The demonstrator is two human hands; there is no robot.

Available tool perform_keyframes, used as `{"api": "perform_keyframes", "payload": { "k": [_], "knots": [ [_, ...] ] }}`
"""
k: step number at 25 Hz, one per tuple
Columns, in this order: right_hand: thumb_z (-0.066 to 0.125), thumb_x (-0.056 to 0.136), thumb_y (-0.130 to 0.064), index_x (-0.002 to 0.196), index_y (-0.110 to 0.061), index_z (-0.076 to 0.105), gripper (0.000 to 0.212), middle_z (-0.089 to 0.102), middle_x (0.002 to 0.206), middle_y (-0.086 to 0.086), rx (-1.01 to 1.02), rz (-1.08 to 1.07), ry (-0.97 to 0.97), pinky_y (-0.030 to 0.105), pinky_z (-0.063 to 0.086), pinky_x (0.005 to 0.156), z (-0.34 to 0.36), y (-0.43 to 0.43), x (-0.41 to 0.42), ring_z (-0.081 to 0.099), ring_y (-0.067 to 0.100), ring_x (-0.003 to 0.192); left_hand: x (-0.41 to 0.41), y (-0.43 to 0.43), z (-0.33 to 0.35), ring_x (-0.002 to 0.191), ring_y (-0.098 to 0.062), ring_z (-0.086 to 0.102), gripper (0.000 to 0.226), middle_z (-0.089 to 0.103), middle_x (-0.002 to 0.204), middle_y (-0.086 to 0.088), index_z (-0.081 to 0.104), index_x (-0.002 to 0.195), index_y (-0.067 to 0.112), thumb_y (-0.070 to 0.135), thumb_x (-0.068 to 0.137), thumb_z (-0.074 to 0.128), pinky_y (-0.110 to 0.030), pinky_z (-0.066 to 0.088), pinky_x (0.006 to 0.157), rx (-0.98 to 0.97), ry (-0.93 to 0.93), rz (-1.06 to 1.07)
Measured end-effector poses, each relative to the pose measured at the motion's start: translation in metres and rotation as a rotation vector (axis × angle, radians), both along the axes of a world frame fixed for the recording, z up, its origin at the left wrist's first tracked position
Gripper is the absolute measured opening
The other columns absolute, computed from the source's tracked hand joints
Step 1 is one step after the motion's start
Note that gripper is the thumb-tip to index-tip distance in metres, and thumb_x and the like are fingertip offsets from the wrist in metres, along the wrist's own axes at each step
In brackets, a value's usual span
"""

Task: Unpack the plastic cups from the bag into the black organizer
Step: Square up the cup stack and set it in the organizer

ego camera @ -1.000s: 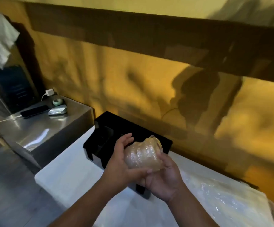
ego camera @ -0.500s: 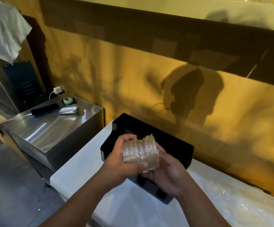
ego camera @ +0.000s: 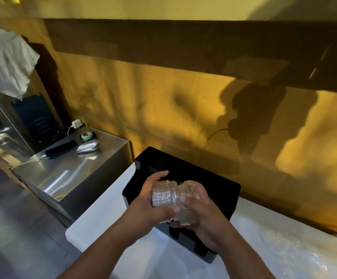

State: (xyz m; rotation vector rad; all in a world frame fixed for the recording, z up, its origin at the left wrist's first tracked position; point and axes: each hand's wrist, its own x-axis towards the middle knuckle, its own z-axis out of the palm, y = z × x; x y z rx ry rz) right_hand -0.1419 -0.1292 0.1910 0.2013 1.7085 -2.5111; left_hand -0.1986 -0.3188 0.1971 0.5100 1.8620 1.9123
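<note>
Cup stack (ego camera: 164,198) lies sideways over the black organizer (ego camera: 220,188), long axis left-right, with your left hand (ego camera: 147,208) and right hand (ego camera: 208,216) fingers (ego camera: 159,174) clamped on opposite ends, so upend before dropping in.

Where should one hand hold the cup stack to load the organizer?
Probably grip the cup stack round its middle, from above: it lies sideways in the left hand and right hand, and nested cups held by one end may slide apart.
</note>
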Motion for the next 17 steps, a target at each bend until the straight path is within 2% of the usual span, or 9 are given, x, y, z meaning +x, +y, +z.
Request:
{"api": "perform_keyframes", "payload": {
  "k": [3, 6, 8, 11, 14, 17],
  "knots": [
    [0.084, 0.081, -0.03, 0.131, -0.039, 0.061, 0.056, 0.072, 0.124, 0.013, -0.119, 0.061, -0.012, 0.057, 0.06, 0.084, -0.009, 0.015, -0.004, 0.072, 0.044, 0.108, 0.0, 0.013, 0.0, 0.1, -0.028, 0.076, 0.079, 0.073, 0.11, 0.0, 0.055, 0.134, 0.04, 0.018, 0.068, 0.093, -0.039, 0.064, 0.074, -0.055, 0.009, -0.01],
    [0.081, 0.08, -0.033, 0.12, -0.036, 0.065, 0.043, 0.076, 0.115, 0.013, -0.149, 0.076, -0.061, 0.054, 0.061, 0.079, -0.02, 0.019, -0.011, 0.074, 0.043, 0.104, 0.006, 0.024, -0.008, 0.087, -0.022, 0.077, 0.071, 0.072, 0.101, 0.006, 0.056, 0.126, 0.039, 0.014, 0.07, 0.091, -0.034, 0.064, 0.066, -0.134, 0.067, 0.048],
    [0.081, 0.079, -0.033, 0.115, -0.035, 0.067, 0.039, 0.076, 0.113, 0.013, -0.175, 0.093, -0.091, 0.05, 0.061, 0.074, -0.028, 0.019, -0.015, 0.075, 0.041, 0.102, 0.009, 0.026, -0.015, 0.089, -0.021, 0.077, 0.076, 0.071, 0.101, 0.01, 0.056, 0.124, 0.043, 0.013, 0.065, 0.095, -0.033, 0.065, 0.065, -0.183, 0.095, 0.076],
    [0.08, 0.08, -0.035, 0.12, -0.033, 0.065, 0.043, 0.075, 0.115, 0.014, -0.19, 0.118, -0.105, 0.049, 0.061, 0.071, -0.037, 0.019, -0.021, 0.075, 0.041, 0.104, 0.01, 0.022, -0.022, 0.098, -0.018, 0.076, 0.088, 0.07, 0.108, 0.016, 0.054, 0.127, 0.05, 0.017, 0.059, 0.1, -0.029, 0.064, 0.066, -0.24, 0.119, 0.079],
    [0.076, 0.087, -0.042, 0.13, -0.037, 0.06, 0.047, 0.074, 0.121, 0.01, -0.195, 0.167, -0.076, 0.058, 0.061, 0.077, -0.039, 0.015, -0.024, 0.073, 0.042, 0.109, 0.006, 0.017, -0.022, 0.093, -0.017, 0.076, 0.076, 0.071, 0.103, 0.013, 0.058, 0.124, 0.047, 0.022, 0.062, 0.095, -0.03, 0.063, 0.065, -0.212, 0.07, 0.112],
    [0.085, 0.082, -0.038, 0.128, -0.038, 0.061, 0.053, 0.067, 0.132, 0.016, -0.2, 0.198, -0.065, 0.061, 0.06, 0.084, -0.036, 0.008, -0.027, 0.07, 0.044, 0.114, -0.001, 0.013, -0.017, 0.082, -0.015, 0.075, 0.067, 0.074, 0.094, 0.008, 0.062, 0.115, 0.042, 0.022, 0.058, 0.092, -0.032, 0.061, 0.062, -0.168, 0.025, 0.181]
  ]
}}
